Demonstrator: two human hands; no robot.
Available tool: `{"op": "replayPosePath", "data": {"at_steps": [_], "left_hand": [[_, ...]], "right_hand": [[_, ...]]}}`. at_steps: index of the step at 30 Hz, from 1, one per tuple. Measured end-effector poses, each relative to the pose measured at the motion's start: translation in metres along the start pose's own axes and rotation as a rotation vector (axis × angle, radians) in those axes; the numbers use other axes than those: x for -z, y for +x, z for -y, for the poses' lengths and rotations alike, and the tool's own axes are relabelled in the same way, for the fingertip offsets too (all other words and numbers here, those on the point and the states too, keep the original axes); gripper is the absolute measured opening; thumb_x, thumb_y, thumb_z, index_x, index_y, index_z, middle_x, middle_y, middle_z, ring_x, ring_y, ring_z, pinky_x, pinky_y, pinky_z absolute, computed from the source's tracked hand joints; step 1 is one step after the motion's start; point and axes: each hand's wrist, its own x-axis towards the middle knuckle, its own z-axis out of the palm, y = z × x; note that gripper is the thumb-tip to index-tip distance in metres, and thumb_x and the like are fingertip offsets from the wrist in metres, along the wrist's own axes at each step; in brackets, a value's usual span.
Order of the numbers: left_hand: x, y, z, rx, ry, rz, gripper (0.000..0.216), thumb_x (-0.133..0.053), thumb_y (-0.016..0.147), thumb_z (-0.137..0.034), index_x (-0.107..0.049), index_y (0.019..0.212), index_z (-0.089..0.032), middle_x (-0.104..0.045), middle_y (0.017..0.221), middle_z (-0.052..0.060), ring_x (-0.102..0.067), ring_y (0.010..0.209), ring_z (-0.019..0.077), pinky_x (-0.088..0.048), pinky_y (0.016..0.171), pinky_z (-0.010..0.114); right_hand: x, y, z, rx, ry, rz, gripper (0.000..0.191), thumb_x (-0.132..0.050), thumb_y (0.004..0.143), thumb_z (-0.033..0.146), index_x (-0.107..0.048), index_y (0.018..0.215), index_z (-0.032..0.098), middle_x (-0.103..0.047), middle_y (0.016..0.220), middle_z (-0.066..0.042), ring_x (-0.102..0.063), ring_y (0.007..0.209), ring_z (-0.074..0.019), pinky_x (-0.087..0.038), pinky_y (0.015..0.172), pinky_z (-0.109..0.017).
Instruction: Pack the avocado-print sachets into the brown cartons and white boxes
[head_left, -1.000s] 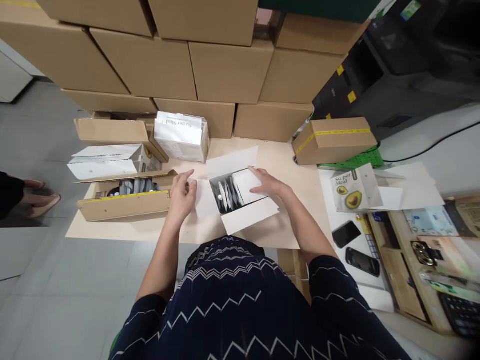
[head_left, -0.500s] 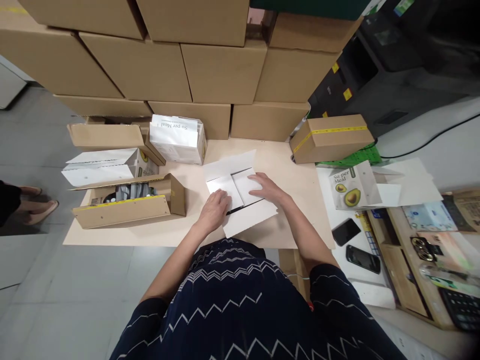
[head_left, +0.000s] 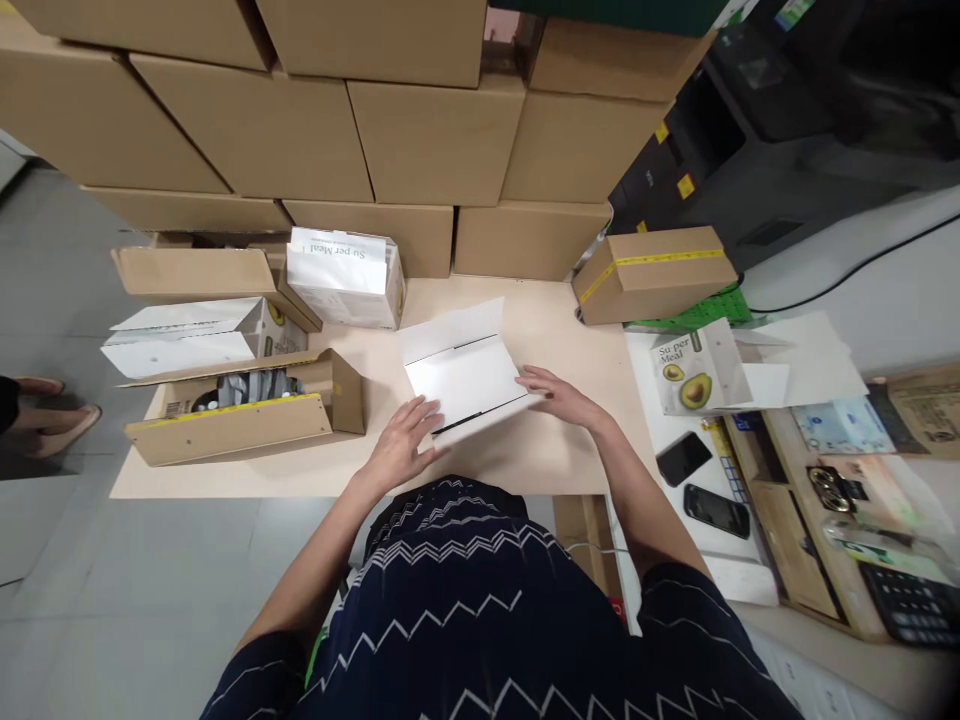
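A white carton [head_left: 465, 378] lies on the pale wooden table [head_left: 540, 460] in front of me, its near flap folded flat over the top and its far flap [head_left: 450, 328] still standing open. My left hand [head_left: 401, 450] rests at the carton's near left corner, fingers spread against the folded flap. My right hand [head_left: 559, 395] touches the carton's right end, fingers stretched out. Neither hand grips anything.
An open brown box [head_left: 240, 415] of grey sachets sits left, with an open white carton [head_left: 195, 335] behind it. Another white "Super Meal" carton [head_left: 345, 275] stands further back. Stacked brown boxes [head_left: 427, 140] wall the far edge. Right: taped box [head_left: 652, 270], avocado-printed carton [head_left: 686, 370], two phones [head_left: 697, 485].
The carton's side flaps were pressed shut over the sachets inside, then the near flap was folded over them. Both hands slid to the carton's near corners.
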Motion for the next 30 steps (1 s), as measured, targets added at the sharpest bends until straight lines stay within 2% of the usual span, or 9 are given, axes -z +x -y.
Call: {"op": "replayPosePath", "data": {"at_steps": [3, 6, 9, 11, 14, 17, 23, 26, 30], "left_hand": [[-0.015, 0.013, 0.000, 0.132, -0.080, -0.248, 0.028, -0.057, 0.090, -0.044, -0.067, 0.106, -0.024, -0.069, 0.114, 0.009, -0.056, 0.120, 0.0269, -0.046, 0.104, 0.049], [-0.023, 0.023, 0.004, 0.336, -0.095, -0.389, 0.038, -0.063, 0.085, -0.047, -0.062, 0.112, -0.021, -0.067, 0.109, 0.011, -0.059, 0.111, 0.0280, -0.048, 0.098, 0.048], [-0.023, 0.028, 0.010, 0.467, -0.063, -0.383, 0.078, -0.071, 0.077, -0.049, -0.040, 0.142, -0.018, -0.051, 0.137, 0.019, -0.046, 0.130, 0.0351, -0.040, 0.106, 0.056], [-0.019, 0.031, 0.015, 0.502, -0.035, -0.335, 0.105, -0.075, 0.072, -0.053, -0.017, 0.153, -0.019, -0.032, 0.153, 0.022, -0.030, 0.142, 0.0401, -0.029, 0.112, 0.061], [-0.011, 0.037, 0.023, 0.477, -0.022, -0.255, 0.128, -0.079, 0.065, -0.057, 0.003, 0.155, -0.020, -0.015, 0.161, 0.022, -0.013, 0.149, 0.0420, -0.018, 0.116, 0.062], [-0.004, 0.043, 0.029, 0.405, 0.003, -0.210, 0.135, -0.081, 0.061, -0.058, 0.010, 0.155, -0.020, -0.011, 0.162, 0.022, -0.008, 0.149, 0.0415, -0.014, 0.117, 0.061], [0.001, 0.037, 0.031, 0.270, 0.097, -0.281, 0.133, -0.079, 0.068, -0.053, 0.016, 0.154, -0.017, -0.038, 0.151, 0.021, -0.027, 0.142, 0.0381, -0.019, 0.115, 0.058], [0.000, 0.029, 0.032, 0.201, 0.154, -0.297, 0.114, -0.073, 0.074, -0.055, -0.003, 0.157, -0.020, -0.049, 0.144, 0.017, -0.032, 0.138, 0.0364, -0.022, 0.112, 0.056], [0.000, 0.019, 0.034, 0.102, 0.264, -0.241, 0.046, -0.060, 0.088, -0.046, -0.058, 0.133, -0.034, -0.055, 0.139, 0.007, -0.031, 0.138, 0.0355, -0.021, 0.112, 0.055]], "right_hand": [[-0.010, 0.018, 0.006, -0.003, 0.105, -0.169, 0.028, -0.063, 0.083, 0.039, -0.070, 0.105, 0.023, -0.045, 0.147, -0.008, -0.057, 0.119, -0.0220, -0.050, 0.099, -0.040], [-0.021, 0.032, 0.014, -0.015, 0.152, -0.261, 0.030, -0.066, 0.080, 0.040, -0.066, 0.103, 0.020, -0.053, 0.135, -0.010, -0.062, 0.106, -0.0196, -0.053, 0.093, -0.037], [-0.025, 0.038, 0.021, -0.081, 0.176, -0.274, 0.060, -0.068, 0.077, 0.037, -0.051, 0.132, 0.021, -0.048, 0.143, -0.013, -0.062, 0.106, -0.0211, -0.054, 0.090, -0.039], [-0.021, 0.040, 0.024, -0.104, 0.186, -0.226, 0.086, -0.069, 0.076, 0.036, -0.029, 0.151, 0.024, -0.034, 0.153, -0.016, -0.061, 0.111, -0.0231, -0.054, 0.091, -0.040], [-0.010, 0.046, 0.030, -0.110, 0.152, -0.128, 0.112, -0.072, 0.073, 0.036, 0.000, 0.158, 0.029, -0.018, 0.161, -0.016, -0.056, 0.121, -0.0274, -0.050, 0.098, -0.044], [0.002, 0.055, 0.036, -0.092, 0.079, -0.058, 0.123, -0.076, 0.069, 0.035, 0.010, 0.157, 0.031, -0.010, 0.164, -0.014, -0.046, 0.132, -0.0328, -0.045, 0.104, -0.048], [0.009, 0.065, 0.043, 0.010, 0.064, -0.012, 0.130, -0.079, 0.066, 0.033, 0.015, 0.155, 0.036, 0.007, 0.164, -0.010, -0.038, 0.138, -0.0358, -0.040, 0.109, -0.051], [0.004, 0.060, 0.039, 0.081, 0.079, -0.034, 0.122, -0.078, 0.069, 0.033, 0.005, 0.157, 0.038, -0.001, 0.164, -0.008, -0.029, 0.143, -0.0348, -0.038, 0.111, -0.052], [-0.003, 0.050, 0.026, 0.096, 0.074, -0.034, 0.080, -0.073, 0.076, 0.034, -0.040, 0.149, 0.034, -0.011, 0.162, -0.005, -0.021, 0.148, -0.0308, -0.036, 0.114, -0.048]]}}
